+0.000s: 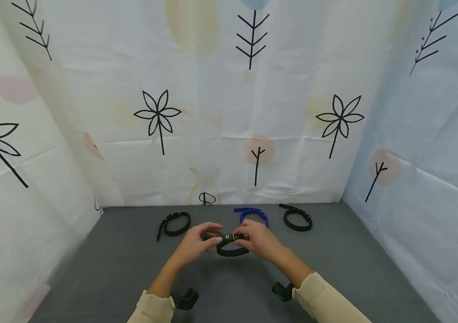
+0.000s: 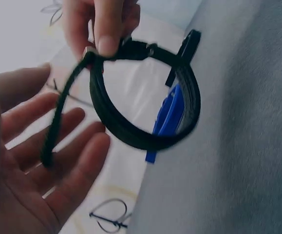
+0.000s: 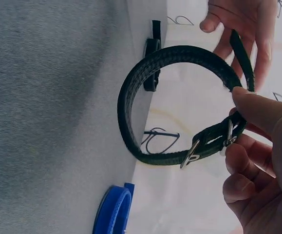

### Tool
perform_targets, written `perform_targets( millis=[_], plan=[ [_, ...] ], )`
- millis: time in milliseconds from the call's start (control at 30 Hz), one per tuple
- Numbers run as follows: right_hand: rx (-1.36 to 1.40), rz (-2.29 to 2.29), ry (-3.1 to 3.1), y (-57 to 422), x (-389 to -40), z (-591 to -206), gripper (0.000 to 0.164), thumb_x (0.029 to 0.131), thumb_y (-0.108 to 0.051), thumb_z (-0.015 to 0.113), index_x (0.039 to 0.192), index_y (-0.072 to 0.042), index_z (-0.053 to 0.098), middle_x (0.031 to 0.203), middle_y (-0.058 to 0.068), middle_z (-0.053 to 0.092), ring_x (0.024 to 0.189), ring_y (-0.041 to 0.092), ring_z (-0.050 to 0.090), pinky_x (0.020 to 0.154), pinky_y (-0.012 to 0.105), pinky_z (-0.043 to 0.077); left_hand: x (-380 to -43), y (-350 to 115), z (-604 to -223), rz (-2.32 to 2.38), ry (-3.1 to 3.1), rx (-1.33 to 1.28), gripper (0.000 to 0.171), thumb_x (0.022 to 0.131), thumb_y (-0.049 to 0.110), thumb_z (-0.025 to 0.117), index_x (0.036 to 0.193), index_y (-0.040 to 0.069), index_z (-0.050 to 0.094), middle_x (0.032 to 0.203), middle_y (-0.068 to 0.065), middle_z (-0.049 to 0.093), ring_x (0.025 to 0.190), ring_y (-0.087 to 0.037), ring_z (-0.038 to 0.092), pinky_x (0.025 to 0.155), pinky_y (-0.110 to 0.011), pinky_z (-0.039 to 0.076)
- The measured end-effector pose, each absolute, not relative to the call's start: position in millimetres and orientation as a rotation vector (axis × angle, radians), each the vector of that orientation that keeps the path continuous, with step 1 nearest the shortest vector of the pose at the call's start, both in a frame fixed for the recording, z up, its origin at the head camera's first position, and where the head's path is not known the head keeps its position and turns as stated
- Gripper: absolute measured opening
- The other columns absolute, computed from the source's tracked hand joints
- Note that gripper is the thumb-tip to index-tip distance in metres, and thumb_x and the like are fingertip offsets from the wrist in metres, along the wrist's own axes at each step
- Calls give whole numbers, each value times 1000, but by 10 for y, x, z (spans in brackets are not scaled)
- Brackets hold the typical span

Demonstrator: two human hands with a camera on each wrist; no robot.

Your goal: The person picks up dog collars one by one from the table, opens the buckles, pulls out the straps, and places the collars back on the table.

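A dark collar point(image 1: 233, 253) is held up above the grey table, its band closed into a loop. My right hand point(image 1: 260, 237) pinches it between thumb and fingers beside the metal buckle point(image 3: 231, 131). A metal ring point(image 3: 192, 155) sits on the band near that buckle. My left hand point(image 1: 197, 242) is on the other side, at the free strap end point(image 2: 55, 124). In the left wrist view its fingers are spread and relaxed, and the strap end hangs in front of them without being gripped.
Behind the hands, a black collar point(image 1: 178, 233) lies at the left of the table point(image 1: 132, 273), a blue collar point(image 1: 266, 218) near the middle and another black collar point(image 1: 298, 228) at the right. Patterned white cloth point(image 1: 213, 166) walls the table at back and sides.
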State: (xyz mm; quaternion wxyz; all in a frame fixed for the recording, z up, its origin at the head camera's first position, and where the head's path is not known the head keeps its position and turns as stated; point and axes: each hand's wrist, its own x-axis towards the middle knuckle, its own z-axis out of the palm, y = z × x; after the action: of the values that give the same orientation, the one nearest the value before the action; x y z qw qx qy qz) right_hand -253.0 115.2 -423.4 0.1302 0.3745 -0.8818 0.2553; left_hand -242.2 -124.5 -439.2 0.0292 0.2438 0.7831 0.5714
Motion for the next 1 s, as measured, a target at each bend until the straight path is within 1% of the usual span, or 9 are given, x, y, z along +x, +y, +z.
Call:
perform_targets(
  millis=[100, 233, 300, 400, 533, 667, 733, 867, 1000],
  plan=[
    [1122, 667, -2534, 1152, -2488, -4287, 19, 83, -17, 79, 101, -12, 74, 87, -6, 55, 67, 3, 49, 56, 18, 43, -2386, -1146, -4390, 1591, 2518, 762, 30, 96, 26, 64, 124, 12, 64, 118, -9, 65, 98, -22, 64, 67, -34, 54],
    [1170, 625, -2505, 1139, -2445, -4350, 19, 82, -15, 80, 100, -11, 74, 87, -6, 54, 68, 2, 50, 58, 16, 44, -2356, -1037, -4420, 1454, 2612, 714, 27, 96, 36, 63, 110, 15, 71, 104, 1, 69, 90, -16, 64, 69, -33, 51],
    [1197, 618, -2498, 1132, -2425, -4371, 19, 81, -14, 80, 99, -10, 74, 86, -6, 53, 69, 3, 50, 59, 16, 44, -2345, -994, -4447, 1433, 2629, 670, 29, 95, 40, 63, 102, 14, 73, 96, 1, 69, 82, -16, 63, 67, -34, 50],
    [1231, 608, -2491, 1124, -2401, -4395, 17, 81, -13, 80, 97, -10, 74, 85, -6, 52, 70, 3, 50, 60, 16, 44, -2328, -950, -4489, 1429, 2620, 600, 37, 93, 45, 63, 91, 10, 74, 83, -2, 69, 70, -18, 60, 60, -33, 47],
    [1244, 630, -2493, 1123, -2390, -4425, 16, 81, -13, 80, 96, -11, 74, 86, -6, 53, 71, 2, 51, 62, 15, 45, -2320, -927, -4542, 1440, 2578, 557, 43, 93, 45, 63, 83, 5, 72, 71, -2, 65, 60, -19, 55, 54, -31, 43],
    [1246, 745, -2468, 1156, -2391, -4472, 16, 81, -12, 79, 96, -12, 74, 87, -5, 55, 71, 4, 51, 61, 16, 44, -2333, -924, -4580, 1492, 2511, 544, 41, 93, 40, 64, 79, 1, 69, 68, 2, 62, 56, -14, 45, 54, -30, 37],
    [1245, 835, -2429, 1182, -2385, -4499, 16, 81, -10, 79, 96, -12, 74, 87, -4, 56, 71, 4, 50, 60, 17, 44, -2341, -921, -4597, 1529, 2462, 530, 42, 93, 38, 65, 80, -2, 68, 67, 2, 61, 57, -13, 43, 54, -30, 37],
    [1213, 1008, -2334, 1220, -2360, -4544, 15, 82, -11, 78, 95, -12, 74, 87, -4, 58, 68, 2, 48, 57, 18, 44, -2337, -924, -4630, 1642, 2319, 501, 43, 94, 33, 64, 85, -8, 66, 70, 0, 62, 62, -12, 51, 59, -34, 45],
    [1096, 1198, -2300, 1217, -2325, -4564, 12, 85, -15, 76, 97, -14, 74, 91, -4, 61, 69, 2, 51, 58, 21, 47, -2320, -943, -4638, 1746, 2211, 476, 43, 96, 31, 62, 89, -12, 64, 73, -2, 63, 66, -14, 56, 65, -39, 51]
  ],
)
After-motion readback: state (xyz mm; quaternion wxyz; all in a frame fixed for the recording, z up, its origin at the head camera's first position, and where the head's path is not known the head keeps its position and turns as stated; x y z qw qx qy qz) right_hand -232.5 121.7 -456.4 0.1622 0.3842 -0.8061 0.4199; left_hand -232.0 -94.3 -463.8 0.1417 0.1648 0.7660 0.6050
